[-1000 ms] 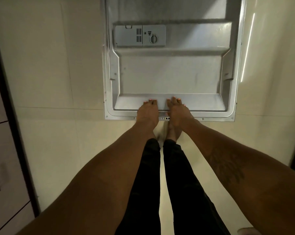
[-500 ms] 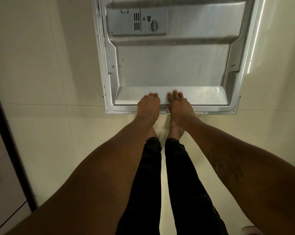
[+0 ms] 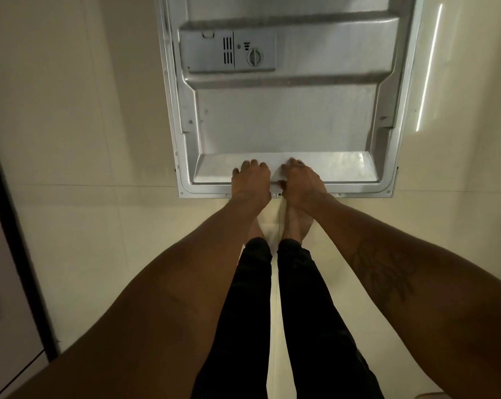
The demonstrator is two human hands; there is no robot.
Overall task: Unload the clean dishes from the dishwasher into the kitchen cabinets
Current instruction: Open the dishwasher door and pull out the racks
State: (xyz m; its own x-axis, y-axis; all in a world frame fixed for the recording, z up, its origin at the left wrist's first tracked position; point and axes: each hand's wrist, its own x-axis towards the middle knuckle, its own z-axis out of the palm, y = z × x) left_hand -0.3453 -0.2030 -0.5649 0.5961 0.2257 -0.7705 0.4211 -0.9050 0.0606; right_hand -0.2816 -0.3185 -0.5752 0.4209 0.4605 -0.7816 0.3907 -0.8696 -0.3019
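The dishwasher door (image 3: 286, 119) lies open below me, its steel inner face up, with the grey detergent dispenser (image 3: 227, 50) near the far end. Both my hands hold the door's near edge at its middle. My left hand (image 3: 250, 181) has its fingers laid over the rim onto the inner ledge. My right hand (image 3: 302, 181) sits right beside it in the same hold, thumb at the rim. No dishes or racks are in view.
Cream floor tiles (image 3: 85, 226) surround the door. A dark cabinet front with drawers (image 3: 4, 269) runs along the left edge. My legs in black trousers (image 3: 272, 312) and bare feet stand just behind the door's edge.
Both hands stay on the door's near edge throughout. The view shifts slightly, and my fingers look a little more curled over the rim now.
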